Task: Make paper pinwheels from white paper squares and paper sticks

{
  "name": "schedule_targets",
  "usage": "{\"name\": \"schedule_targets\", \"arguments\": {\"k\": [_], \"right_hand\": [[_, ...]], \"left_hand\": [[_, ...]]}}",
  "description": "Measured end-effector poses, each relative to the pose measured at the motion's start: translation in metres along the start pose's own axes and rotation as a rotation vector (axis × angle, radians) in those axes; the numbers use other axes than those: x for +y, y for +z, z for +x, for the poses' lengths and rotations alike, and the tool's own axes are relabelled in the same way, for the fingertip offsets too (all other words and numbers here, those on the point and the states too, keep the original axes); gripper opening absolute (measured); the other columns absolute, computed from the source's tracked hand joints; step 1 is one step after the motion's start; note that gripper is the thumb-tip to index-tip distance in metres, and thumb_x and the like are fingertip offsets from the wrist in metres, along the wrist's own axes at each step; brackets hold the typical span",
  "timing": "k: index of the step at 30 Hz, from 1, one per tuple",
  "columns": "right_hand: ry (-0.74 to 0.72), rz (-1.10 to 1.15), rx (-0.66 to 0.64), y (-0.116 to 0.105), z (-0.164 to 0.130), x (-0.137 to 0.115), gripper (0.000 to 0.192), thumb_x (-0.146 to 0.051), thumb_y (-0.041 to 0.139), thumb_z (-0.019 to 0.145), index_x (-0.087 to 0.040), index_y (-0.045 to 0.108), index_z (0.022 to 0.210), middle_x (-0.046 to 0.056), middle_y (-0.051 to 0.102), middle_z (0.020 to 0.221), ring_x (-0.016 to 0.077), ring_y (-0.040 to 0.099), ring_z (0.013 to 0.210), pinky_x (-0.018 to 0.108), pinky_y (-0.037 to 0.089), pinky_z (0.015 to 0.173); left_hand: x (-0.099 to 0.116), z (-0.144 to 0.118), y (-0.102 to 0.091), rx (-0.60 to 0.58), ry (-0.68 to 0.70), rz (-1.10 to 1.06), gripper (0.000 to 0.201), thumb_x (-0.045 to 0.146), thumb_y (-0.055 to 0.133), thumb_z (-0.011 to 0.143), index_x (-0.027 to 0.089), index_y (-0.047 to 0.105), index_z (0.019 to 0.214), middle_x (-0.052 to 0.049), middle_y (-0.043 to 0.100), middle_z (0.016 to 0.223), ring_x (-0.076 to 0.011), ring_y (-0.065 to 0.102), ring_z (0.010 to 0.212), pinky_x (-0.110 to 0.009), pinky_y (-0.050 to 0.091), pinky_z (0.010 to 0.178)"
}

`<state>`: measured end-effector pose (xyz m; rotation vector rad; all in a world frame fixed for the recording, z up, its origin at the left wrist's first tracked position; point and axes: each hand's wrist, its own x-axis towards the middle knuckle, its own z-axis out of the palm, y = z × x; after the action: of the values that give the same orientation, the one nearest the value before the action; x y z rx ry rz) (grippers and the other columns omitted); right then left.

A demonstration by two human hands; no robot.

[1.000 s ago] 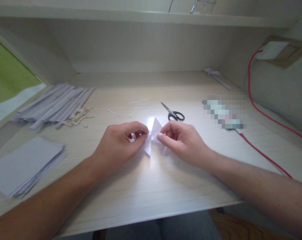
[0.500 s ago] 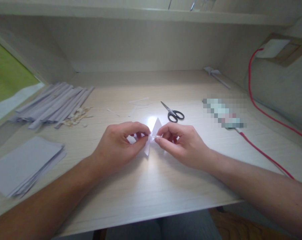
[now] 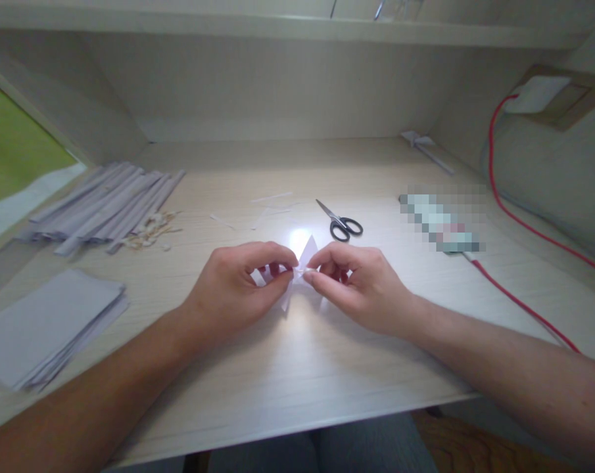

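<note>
At the middle of the desk: a small folded white paper [image 3: 297,272] is held between both hands, just above the pale wooden desk [image 3: 302,361].
Left hand: the left hand [image 3: 238,286] is curled, thumb and forefinger pinched together on the paper's left side, the tips meeting the other hand's tips at the paper's middle.
Right hand: the right hand [image 3: 359,279] is curled likewise, thumb and forefinger closed on the paper's right side; the remaining fingers are tucked under.
Paper: one pointed flap sticks up between the two hands, another points down toward the desk edge; strong light glares on it, so the finer folds cannot be told.
Behind the hands: black-handled scissors [image 3: 340,222] lie on the desk, blades shut and pointing away to the left, near the hands but not touching them.
Far left: a bundle of long folded paper strips [image 3: 104,207] lies fanned out, with a small heap of rubber bands [image 3: 152,231] just beside its near end.
Near left: a stack of flat sheets [image 3: 45,325] sits at the desk's edge, well apart from the hands.
Right: a red cable [image 3: 519,302] runs across the desk from a blurred-out item.
</note>
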<state>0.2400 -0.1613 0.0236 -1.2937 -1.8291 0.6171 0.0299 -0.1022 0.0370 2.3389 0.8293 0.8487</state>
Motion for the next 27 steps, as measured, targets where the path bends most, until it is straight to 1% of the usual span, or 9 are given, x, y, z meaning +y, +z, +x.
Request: {"name": "schedule_targets", "arguments": {"k": [8,16,22,27], "right_hand": [[-0.005,0.018,-0.023,0.0002,-0.0003,0.0010,0.010,-0.024,0.067,0.092,-0.015,0.070,0.088,-0.003,0.062,0.065,0.0090,0.054,0.057,0.024,0.040,0.057],[-0.011,0.005,-0.037,-0.0002,0.0002,0.0005,0.010,-0.022,0.066,0.092,-0.015,0.070,0.087,-0.003,0.061,0.065,0.0086,0.051,0.057,0.024,0.038,0.058],[0.007,-0.005,-0.030,-0.0005,0.0004,0.0000,0.011,-0.023,0.067,0.093,-0.015,0.070,0.087,-0.002,0.062,0.065,0.0087,0.050,0.057,0.024,0.038,0.057],[0.020,0.020,-0.051,-0.0010,0.0009,-0.0005,0.013,-0.025,0.064,0.094,-0.014,0.071,0.090,-0.002,0.062,0.066,0.0091,0.050,0.056,0.024,0.037,0.056]], "left_hand": [[0.0009,0.0012,0.0011,-0.018,0.000,-0.012,0.015,0.008,0.067,0.083,0.020,0.073,0.090,0.004,0.072,0.080,-0.0090,0.063,0.070,-0.020,0.048,0.068],[0.0009,-0.0013,0.0004,-0.005,0.014,0.001,0.016,0.007,0.068,0.084,0.021,0.073,0.090,0.006,0.071,0.080,-0.0081,0.061,0.070,-0.021,0.046,0.068],[0.0001,-0.0004,0.0020,0.002,0.023,-0.020,0.018,0.004,0.066,0.083,0.020,0.072,0.090,0.005,0.072,0.082,-0.0089,0.062,0.072,-0.021,0.047,0.070],[0.0004,0.0001,0.0032,0.013,0.014,-0.055,0.015,0.007,0.067,0.084,0.020,0.072,0.091,0.004,0.071,0.080,-0.0096,0.062,0.070,-0.022,0.048,0.068]]}}
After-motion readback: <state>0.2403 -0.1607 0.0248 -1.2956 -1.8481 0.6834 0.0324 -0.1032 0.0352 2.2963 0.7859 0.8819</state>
